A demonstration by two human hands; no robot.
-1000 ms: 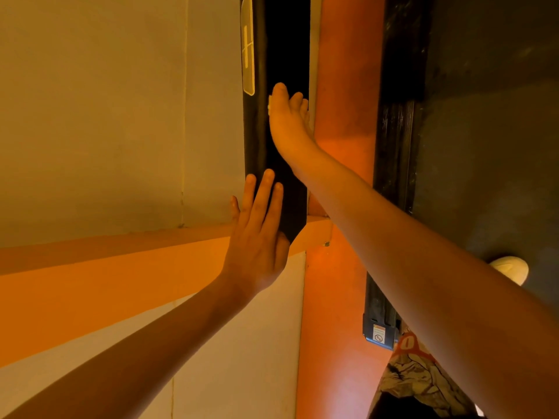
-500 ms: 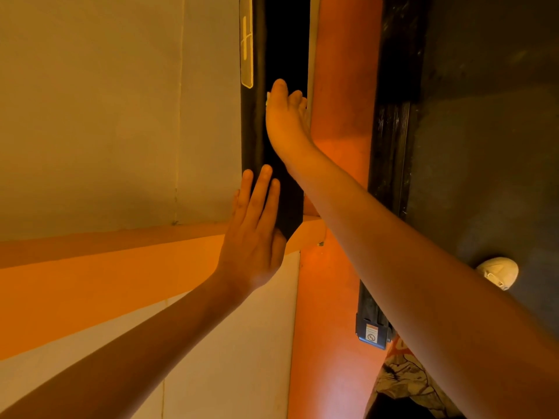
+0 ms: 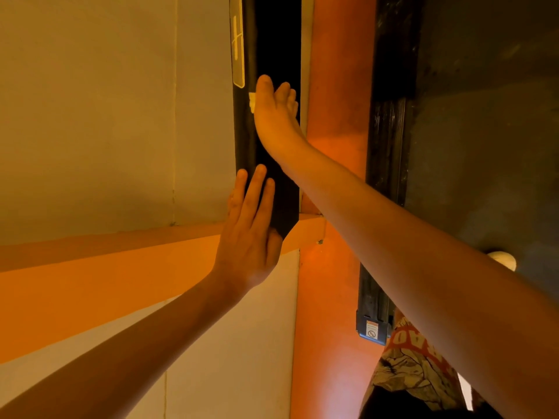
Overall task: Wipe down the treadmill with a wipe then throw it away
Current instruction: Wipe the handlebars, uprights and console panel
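Observation:
A black treadmill bar [image 3: 272, 40] with a pale label [image 3: 237, 46] runs up the middle of the head view. My right hand [image 3: 275, 122] lies along it with thumb and fingers extended, pressing a white wipe [image 3: 251, 101] against the bar. Only a small corner of the wipe shows beside the thumb. My left hand [image 3: 248, 237] rests flat, fingers straight, on the bar's lower end. The dark treadmill belt [image 3: 484, 146] and its ribbed side rail [image 3: 387, 176] lie to the right.
Pale floor with orange stripes [image 3: 90, 282] spreads to the left and below. An orange strip [image 3: 332, 86] separates the bar from the side rail. A pale rounded object [image 3: 503, 260] sits on the belt at right. My patterned shorts [image 3: 414, 367] show at bottom right.
Hardly anything differs. Both hands stay on the black bar in about the same places, and the view has drifted slightly.

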